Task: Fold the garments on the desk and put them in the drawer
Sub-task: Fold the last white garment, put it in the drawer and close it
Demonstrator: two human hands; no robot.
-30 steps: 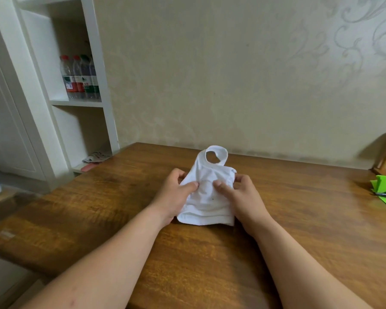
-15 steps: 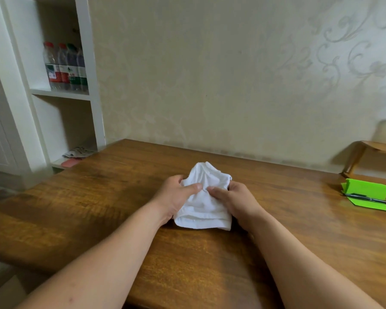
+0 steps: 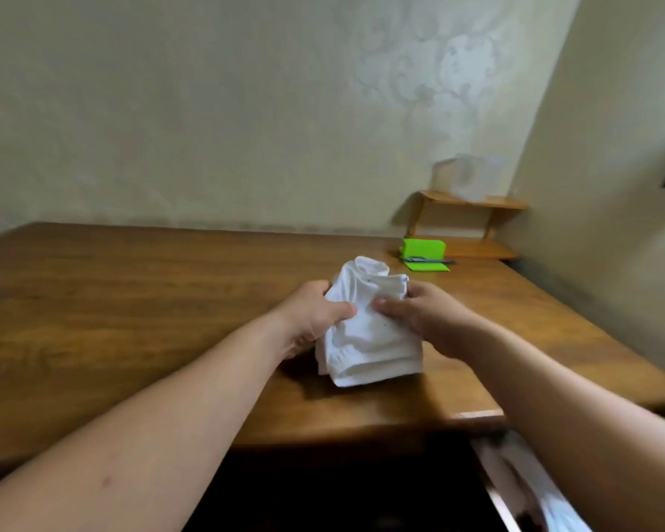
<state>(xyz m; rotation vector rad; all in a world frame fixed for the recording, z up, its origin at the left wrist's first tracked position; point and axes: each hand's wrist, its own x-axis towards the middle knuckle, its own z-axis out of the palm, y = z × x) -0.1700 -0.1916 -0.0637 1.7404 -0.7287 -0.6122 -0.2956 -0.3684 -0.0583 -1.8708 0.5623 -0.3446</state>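
Note:
A small white garment (image 3: 365, 332), folded into a thick bundle, is held just above the wooden desk (image 3: 131, 301). My left hand (image 3: 311, 320) grips its left side, thumb on top. On the garment's right side my right hand (image 3: 419, 312) holds it in the same way. At the bottom right, below the desk's front edge, an open drawer (image 3: 515, 489) shows light fabric inside, blurred and partly hidden by my right forearm.
A green folded card with a pen across it (image 3: 425, 255) lies at the desk's far right. Behind it stands a small wooden shelf (image 3: 473, 203) carrying a pale blurred object. The wall corner is close on the right.
The view has swung right, so the white shelving with bottles has left the frame and the drawer has come in. The garment's loop is folded down and the bundle is lifted off the desk.

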